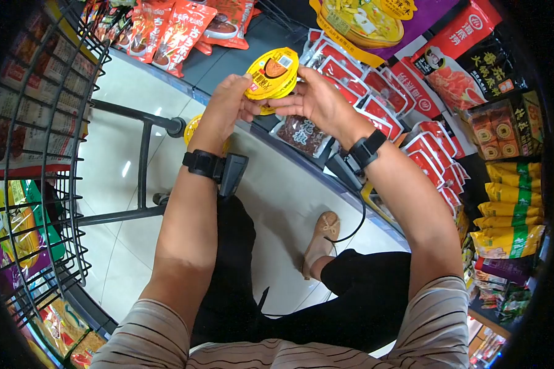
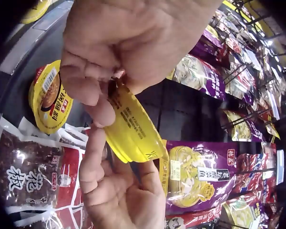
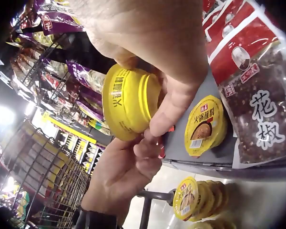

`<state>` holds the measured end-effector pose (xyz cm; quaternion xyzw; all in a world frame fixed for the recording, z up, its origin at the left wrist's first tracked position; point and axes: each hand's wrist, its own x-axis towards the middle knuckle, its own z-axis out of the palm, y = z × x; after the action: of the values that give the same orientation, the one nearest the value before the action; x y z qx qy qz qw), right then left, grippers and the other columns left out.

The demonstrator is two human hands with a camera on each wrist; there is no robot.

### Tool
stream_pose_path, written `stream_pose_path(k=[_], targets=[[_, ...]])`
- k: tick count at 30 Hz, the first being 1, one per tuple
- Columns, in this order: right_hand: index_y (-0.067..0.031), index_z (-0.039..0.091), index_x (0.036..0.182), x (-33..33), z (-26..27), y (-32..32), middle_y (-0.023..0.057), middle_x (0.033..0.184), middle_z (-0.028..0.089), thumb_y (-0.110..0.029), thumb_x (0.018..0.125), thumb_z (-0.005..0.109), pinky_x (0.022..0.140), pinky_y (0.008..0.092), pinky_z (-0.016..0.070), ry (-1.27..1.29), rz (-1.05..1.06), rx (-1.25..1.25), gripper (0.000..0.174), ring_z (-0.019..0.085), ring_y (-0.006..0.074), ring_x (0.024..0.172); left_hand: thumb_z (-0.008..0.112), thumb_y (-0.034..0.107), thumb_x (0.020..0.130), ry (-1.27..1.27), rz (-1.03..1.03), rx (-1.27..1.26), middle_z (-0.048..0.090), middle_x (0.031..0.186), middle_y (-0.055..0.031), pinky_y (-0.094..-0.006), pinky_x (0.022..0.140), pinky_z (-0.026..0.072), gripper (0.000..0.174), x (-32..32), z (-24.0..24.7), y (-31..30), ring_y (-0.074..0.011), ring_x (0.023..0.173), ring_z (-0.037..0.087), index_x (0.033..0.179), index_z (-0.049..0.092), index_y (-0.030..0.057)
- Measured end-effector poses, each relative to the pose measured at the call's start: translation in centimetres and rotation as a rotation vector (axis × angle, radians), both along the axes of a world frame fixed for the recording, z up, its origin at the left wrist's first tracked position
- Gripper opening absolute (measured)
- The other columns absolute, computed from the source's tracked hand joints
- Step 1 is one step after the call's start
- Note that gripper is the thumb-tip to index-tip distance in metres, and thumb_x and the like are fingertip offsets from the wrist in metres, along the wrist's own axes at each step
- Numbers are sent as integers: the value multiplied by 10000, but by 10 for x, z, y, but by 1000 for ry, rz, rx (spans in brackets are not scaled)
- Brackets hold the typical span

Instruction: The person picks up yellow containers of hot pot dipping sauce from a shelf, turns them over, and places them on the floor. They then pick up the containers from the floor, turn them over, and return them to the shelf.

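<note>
A yellow tub of dipping sauce [image 1: 272,72] is held between both hands above the shelf edge, its printed lid tilted up in the head view. My left hand [image 1: 229,101] grips it at one side, thumb near the rim. From the other side my right hand [image 1: 321,103] grips it, with fingers curled by the tub's base in the right wrist view. A second sauce tub [image 3: 206,125] sits on the shelf just below, largely hidden by the hands in the head view. Beside that tub lies a clear and red packet of Sichuan pepper [image 3: 260,107].
A black wire cart [image 1: 49,141] with packaged goods stands at the left. Red sauce pouches [image 1: 181,34] lie at the back of the shelf. Rows of red packets [image 1: 428,154] and yellow bags [image 1: 511,209] fill the right. More yellow tubs [image 3: 186,199] are stacked lower down.
</note>
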<state>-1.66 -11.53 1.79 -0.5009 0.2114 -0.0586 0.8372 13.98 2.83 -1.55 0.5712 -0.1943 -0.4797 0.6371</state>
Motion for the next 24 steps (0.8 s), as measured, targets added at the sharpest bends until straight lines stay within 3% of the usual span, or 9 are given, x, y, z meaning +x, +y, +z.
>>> stream_pose_path(k=[5,14,24], targets=[[-31,374,1435,0,-3,-4,235,1298,581,-465,1055,312,953,441,553,10,-8,26,580,651,346,1119,590,407,961,-90,76,20,681,815,-48,-242,505,467,304,-3,3,-2,-110,576,614,1009,545,111],[-38,336,1459,1,0,-1,239,1314,572,-623,1014,308,916,435,571,44,-55,7,736,653,343,1121,560,372,981,-125,78,7,644,794,-17,-244,506,463,252,-2,2,-4,-108,572,612,999,542,122],[-12,414,1399,-2,0,-2,216,1286,593,-535,1026,338,906,433,569,82,-79,-8,647,674,307,1065,517,338,1007,-186,108,22,651,792,-22,-245,510,463,243,-4,6,-5,-104,581,620,1034,559,101]])
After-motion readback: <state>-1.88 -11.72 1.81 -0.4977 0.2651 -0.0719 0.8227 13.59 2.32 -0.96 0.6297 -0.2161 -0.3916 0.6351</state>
